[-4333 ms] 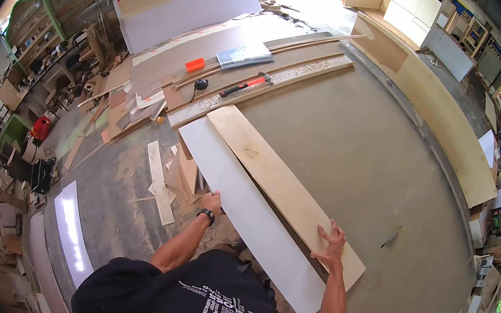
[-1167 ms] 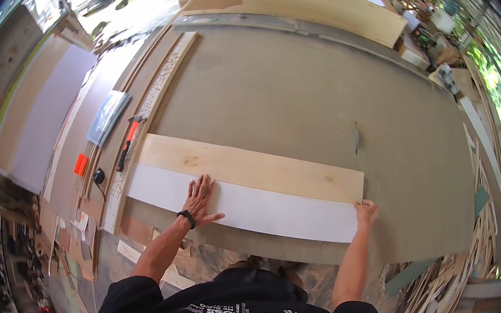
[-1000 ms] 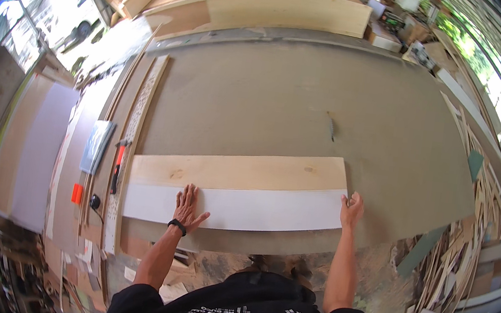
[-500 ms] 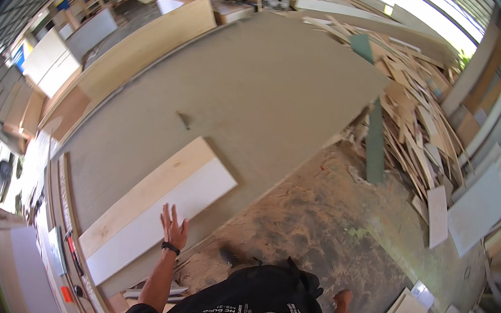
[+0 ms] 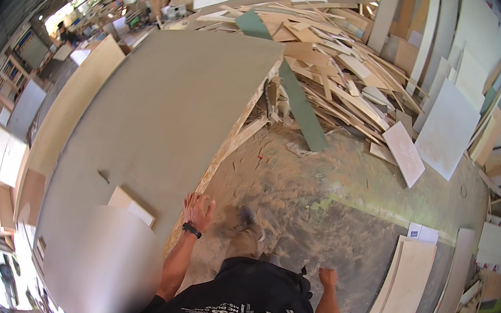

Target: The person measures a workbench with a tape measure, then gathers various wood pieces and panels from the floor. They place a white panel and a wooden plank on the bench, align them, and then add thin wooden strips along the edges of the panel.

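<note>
My left hand (image 5: 198,211), with a dark band at its wrist, is beside the near edge of the large grey-brown tabletop (image 5: 165,90). Its fingers are apart and nothing shows in them; whether it touches the edge I cannot tell. One end of a wood-and-white board (image 5: 132,206) lies on the tabletop to the left of this hand. A smeared grey patch hides the rest of that board. Low on my right side, over the dusty floor, my right hand (image 5: 327,277) hangs with curled fingers and no visible object.
A heap of wood offcuts (image 5: 342,74) lies beyond the table, with a green strip (image 5: 300,106) leaning there. Pale boards (image 5: 403,285) rest on the floor at my right. Large sheets (image 5: 447,130) lean at the far right. A small dark object (image 5: 103,176) lies on the tabletop.
My view has swung right, so the table and board sit further left. My left hand has gone from over the board to the table's edge. One foot has stepped forward.
</note>
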Demonstrator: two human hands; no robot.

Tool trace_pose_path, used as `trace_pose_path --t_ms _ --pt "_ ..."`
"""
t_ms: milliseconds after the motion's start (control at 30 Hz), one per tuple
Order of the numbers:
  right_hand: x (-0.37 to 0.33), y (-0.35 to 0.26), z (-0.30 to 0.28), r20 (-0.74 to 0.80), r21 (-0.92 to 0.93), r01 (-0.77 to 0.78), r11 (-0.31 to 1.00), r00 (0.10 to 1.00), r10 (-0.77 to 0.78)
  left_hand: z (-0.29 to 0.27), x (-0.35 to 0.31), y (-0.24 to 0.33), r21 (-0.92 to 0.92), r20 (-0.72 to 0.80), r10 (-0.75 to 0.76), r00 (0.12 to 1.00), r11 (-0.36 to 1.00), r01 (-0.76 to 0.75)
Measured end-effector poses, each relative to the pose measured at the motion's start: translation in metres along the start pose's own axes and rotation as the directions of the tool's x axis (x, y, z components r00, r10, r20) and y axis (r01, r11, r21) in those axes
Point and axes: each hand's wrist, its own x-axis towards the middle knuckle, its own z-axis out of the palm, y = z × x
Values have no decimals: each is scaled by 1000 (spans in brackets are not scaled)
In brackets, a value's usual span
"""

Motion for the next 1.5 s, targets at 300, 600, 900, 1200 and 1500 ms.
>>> trace_pose_path --t_ms 300,600,900,1200,1500 --pt "118 -116 -67 12 364 61 929 997 -70 104 151 -4 -97 116 74 991 993 -63" --pt "179 -142 -117 41 645 -284 710 940 340 209 417 95 -37 439 439 784 881 -472" --pt "196 -160 -122 126 771 -412 485 846 519 320 637 170 311 814 197 546 646 -697" --pt "290 -129 -159 242 684 -565 462 773 586 396 674 114 455 890 25 454 -14 -891" --pt "474 -102 -292 -195 664 -243 707 857 477 398 680 132 393 919 68 388 -96 -914"
